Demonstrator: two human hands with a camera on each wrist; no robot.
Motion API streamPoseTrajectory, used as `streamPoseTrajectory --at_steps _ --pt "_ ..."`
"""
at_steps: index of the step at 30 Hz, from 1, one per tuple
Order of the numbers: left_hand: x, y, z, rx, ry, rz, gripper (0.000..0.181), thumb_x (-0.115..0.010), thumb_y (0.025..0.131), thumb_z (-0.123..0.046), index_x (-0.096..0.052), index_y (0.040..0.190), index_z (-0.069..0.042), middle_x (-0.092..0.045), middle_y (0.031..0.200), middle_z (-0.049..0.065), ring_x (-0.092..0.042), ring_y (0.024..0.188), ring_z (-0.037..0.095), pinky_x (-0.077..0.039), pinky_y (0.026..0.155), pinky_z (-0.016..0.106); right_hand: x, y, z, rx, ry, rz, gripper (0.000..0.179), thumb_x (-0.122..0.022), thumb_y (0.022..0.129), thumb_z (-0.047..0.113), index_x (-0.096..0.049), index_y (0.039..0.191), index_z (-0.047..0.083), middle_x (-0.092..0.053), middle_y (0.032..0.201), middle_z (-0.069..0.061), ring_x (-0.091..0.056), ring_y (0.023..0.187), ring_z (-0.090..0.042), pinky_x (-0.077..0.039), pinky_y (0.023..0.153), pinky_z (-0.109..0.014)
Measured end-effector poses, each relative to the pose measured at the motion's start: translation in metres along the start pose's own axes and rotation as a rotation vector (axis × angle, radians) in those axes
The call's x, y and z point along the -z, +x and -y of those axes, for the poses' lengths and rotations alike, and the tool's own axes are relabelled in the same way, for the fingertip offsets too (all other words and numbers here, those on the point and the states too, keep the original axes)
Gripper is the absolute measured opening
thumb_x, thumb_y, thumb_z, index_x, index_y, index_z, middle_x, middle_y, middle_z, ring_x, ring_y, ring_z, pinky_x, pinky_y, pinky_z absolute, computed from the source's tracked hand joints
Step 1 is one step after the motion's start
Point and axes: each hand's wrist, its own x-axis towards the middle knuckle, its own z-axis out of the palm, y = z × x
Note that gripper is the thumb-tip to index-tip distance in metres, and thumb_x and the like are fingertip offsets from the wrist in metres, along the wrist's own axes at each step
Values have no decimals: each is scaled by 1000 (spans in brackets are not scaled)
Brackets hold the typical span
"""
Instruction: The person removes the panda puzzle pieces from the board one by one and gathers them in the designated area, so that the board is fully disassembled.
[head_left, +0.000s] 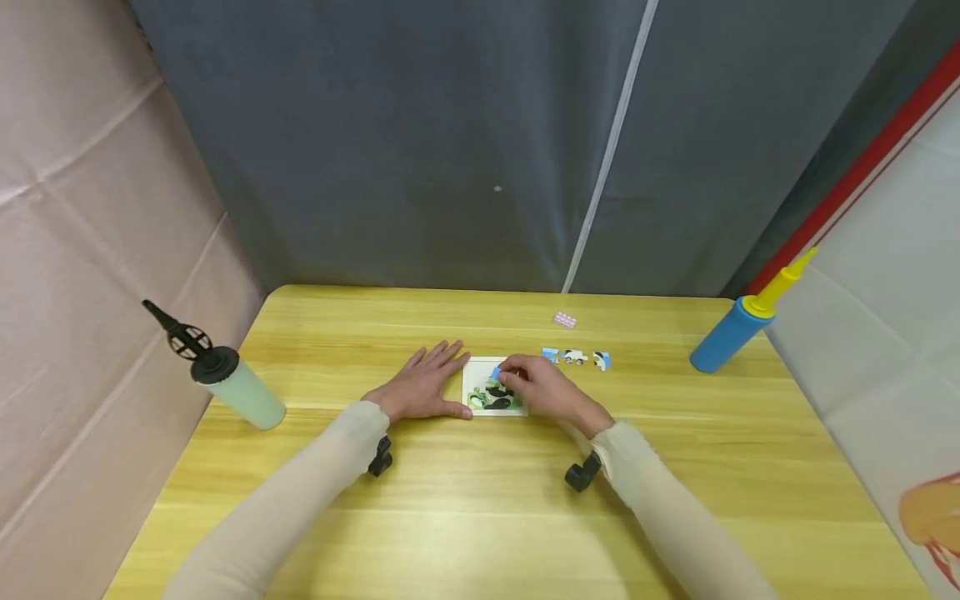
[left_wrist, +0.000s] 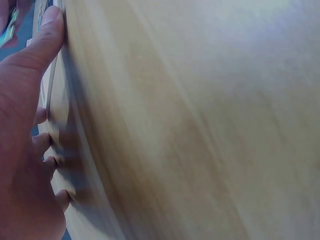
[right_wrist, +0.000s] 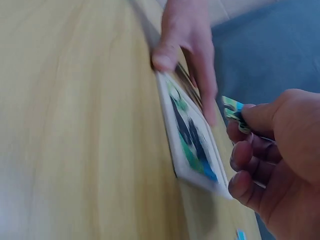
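Observation:
A white-framed jigsaw puzzle (head_left: 480, 411) with a green, black and white picture lies on the table, its lower part filled with pieces. My left hand (head_left: 424, 388) rests flat at the frame's left edge, fingers spread and thumb at the near left corner; the left wrist view shows the thumb (left_wrist: 47, 37) against that edge. Over the frame's right side, my right hand (head_left: 546, 388) pinches a puzzle piece (right_wrist: 234, 114) between thumb and fingers. The piece is blue, green and black, held just above the frame in the right wrist view.
Several loose puzzle pieces (head_left: 575, 357) lie beyond the right hand, with a pink toy brick (head_left: 565, 320) behind them. A pale green bottle-shaped pump with a black top (head_left: 243, 392) stands at left. A blue pump with a yellow nozzle (head_left: 731, 335) stands at right.

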Motion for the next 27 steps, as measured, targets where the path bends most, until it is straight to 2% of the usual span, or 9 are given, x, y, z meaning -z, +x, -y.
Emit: streamPoseTrajectory --at_steps 7,13,19,27 --pt "1 -1 0 2 12 6 108 -67 93 -72 -19 173 -18 -3 183 7 -3 170 34 -7 136 63 29 -15 -25 -44 -45 -68 16 -66 107 18 -78 112 8 -73 94 -6 -52 76 -13 -45 67 -23" --pt "0 -1 0 -6 3 2 108 -67 93 -72 -19 173 -18 -3 183 7 -2 170 33 -5 137 62 49 -28 -41 -73 -85 -74 12 -68 105 14 -77 106 5 -73 92 -8 -53 77 -14 -45 67 -23" --pt "-1 1 1 -2 7 2 109 -67 93 -73 -18 173 -18 -3 183 6 -2 171 33 -5 137 62 51 -34 -51 -70 -116 -46 9 -71 102 10 -77 102 4 -73 88 -8 -53 76 -13 -45 67 -21" --pt "0 0 -1 0 6 4 108 -68 93 -72 -18 173 -18 -3 183 6 -2 171 33 -5 137 62 46 -31 -64 -53 -135 -65 5 -73 100 8 -76 100 5 -72 86 -5 -55 75 -10 -48 68 -21"
